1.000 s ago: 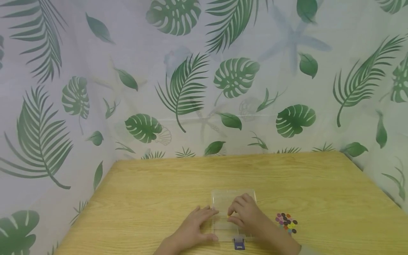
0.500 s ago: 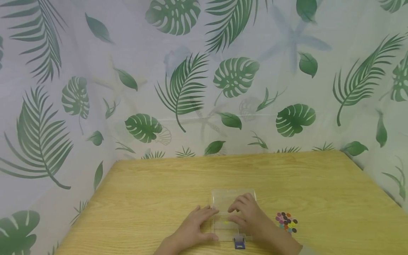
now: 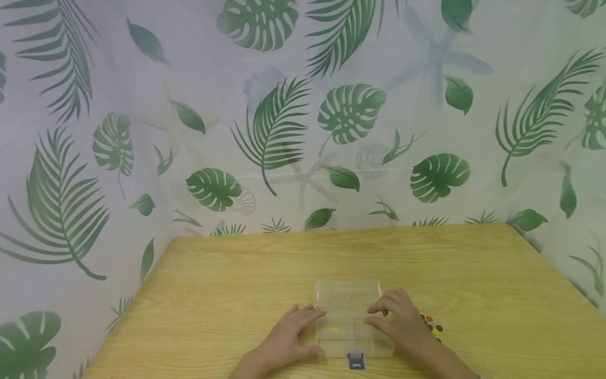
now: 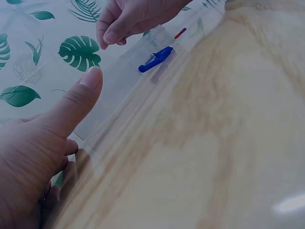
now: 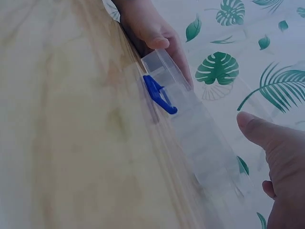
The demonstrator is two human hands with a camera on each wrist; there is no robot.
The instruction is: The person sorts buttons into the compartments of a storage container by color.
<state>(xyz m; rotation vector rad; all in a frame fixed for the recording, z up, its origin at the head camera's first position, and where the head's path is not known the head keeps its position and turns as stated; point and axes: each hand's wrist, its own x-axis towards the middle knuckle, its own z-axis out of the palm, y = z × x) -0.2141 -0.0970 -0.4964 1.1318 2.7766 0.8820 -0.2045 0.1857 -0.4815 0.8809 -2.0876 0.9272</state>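
Observation:
A clear plastic compartment box (image 3: 336, 346) lies on the table with its lid (image 3: 347, 296) raised at the back. In its left part sits a small yellow button-like disc (image 3: 335, 330). My left hand (image 3: 290, 334) steadies the box at its left end, thumb by the front corner and fingers by the hinge side. Over the box's right side hovers my right hand (image 3: 402, 322), with thumb and index finger apart and nothing seen between them. Small colourful button-like discs (image 3: 436, 330) lie right of the box, partly hidden behind this hand.
A blue latch (image 3: 356, 361) sticks out at the box's front edge, also visible in the right wrist view. The wooden table (image 3: 265, 263) meets a leaf-patterned curtain (image 3: 293, 210) at its back and sides.
My right hand has let the yellow disc drop into the left part of the box, then moved right toward the colourful discs. My left hand has stayed in place.

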